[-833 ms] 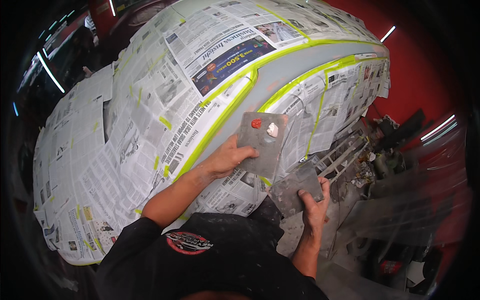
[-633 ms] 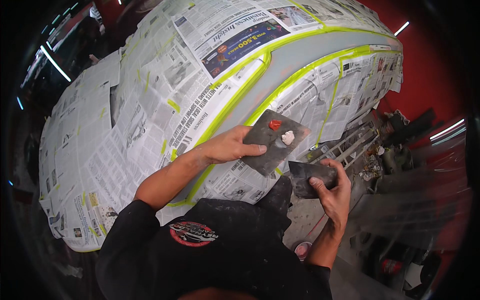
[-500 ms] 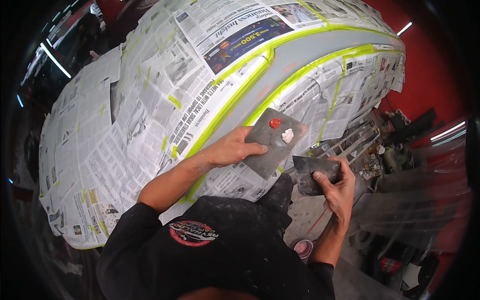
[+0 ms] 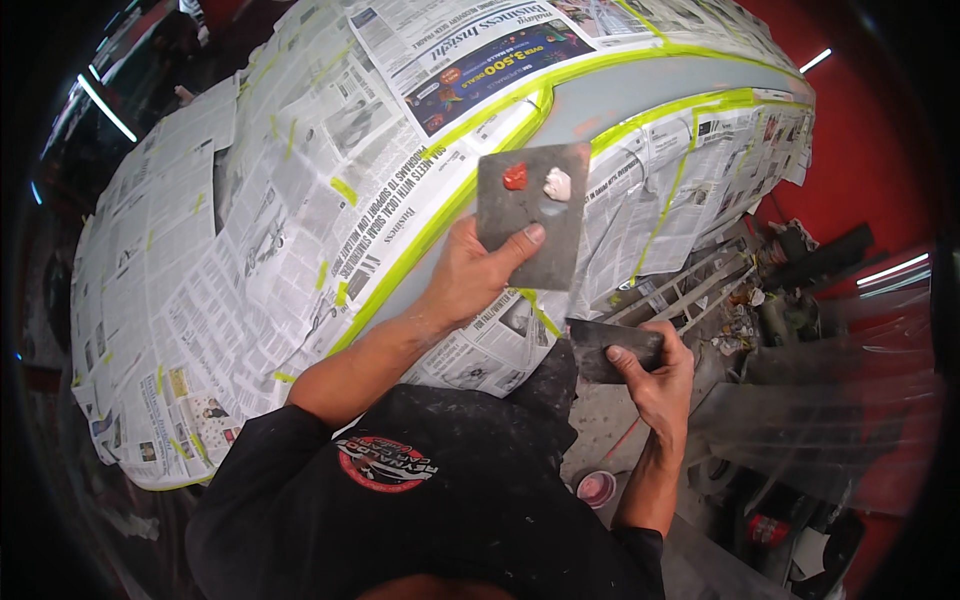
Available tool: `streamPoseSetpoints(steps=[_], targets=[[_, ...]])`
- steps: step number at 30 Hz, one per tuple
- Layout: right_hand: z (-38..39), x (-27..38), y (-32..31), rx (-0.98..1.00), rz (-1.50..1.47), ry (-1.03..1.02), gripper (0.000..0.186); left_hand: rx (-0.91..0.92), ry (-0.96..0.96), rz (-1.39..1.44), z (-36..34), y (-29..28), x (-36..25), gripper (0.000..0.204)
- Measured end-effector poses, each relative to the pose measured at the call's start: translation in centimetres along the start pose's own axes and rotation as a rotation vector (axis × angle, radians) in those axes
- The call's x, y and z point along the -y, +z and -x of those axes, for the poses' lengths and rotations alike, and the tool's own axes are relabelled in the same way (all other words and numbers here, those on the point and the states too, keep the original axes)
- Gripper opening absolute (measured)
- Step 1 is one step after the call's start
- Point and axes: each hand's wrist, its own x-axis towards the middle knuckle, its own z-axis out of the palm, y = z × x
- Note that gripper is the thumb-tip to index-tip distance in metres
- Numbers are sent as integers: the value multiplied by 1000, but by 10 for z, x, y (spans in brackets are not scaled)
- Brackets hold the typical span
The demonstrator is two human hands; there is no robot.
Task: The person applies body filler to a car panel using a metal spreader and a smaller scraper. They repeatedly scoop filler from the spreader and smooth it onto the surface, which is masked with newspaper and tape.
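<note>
My left hand (image 4: 480, 270) grips a flat dark grey mixing board (image 4: 535, 225) by its lower left edge, thumb on top. On the board sit a red dab of paste (image 4: 515, 177) and a white dab of paste (image 4: 557, 184), apart from each other. Lower and to the right, my right hand (image 4: 660, 375) pinches a dark rectangular spreader (image 4: 610, 352), thumb on its face; the spreader is apart from the board. Behind the board runs a bare grey car body panel (image 4: 630, 95) between newspaper sheets edged with yellow-green tape.
Newspaper (image 4: 250, 270) covers most of the car on the left and top. A small tub with pinkish contents (image 4: 597, 488) stands on the floor below my right hand. Metal rails (image 4: 690, 290) and assorted clutter lie at the right, beside a red wall (image 4: 850, 150) and a clear plastic sheet.
My left hand has raised the board and turned it more upright, up and slightly left. My right hand with the spreader has shifted a little left and down.
</note>
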Motion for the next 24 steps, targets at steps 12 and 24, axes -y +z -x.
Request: streamPoseSetpoints(steps=[12,24], targets=[[28,-28,-2,142,908,-305,60,239,-382,531,17,29,16,46],[27,4,13,44,566,-412,63,412,-107,-370,20,2,32,34]])
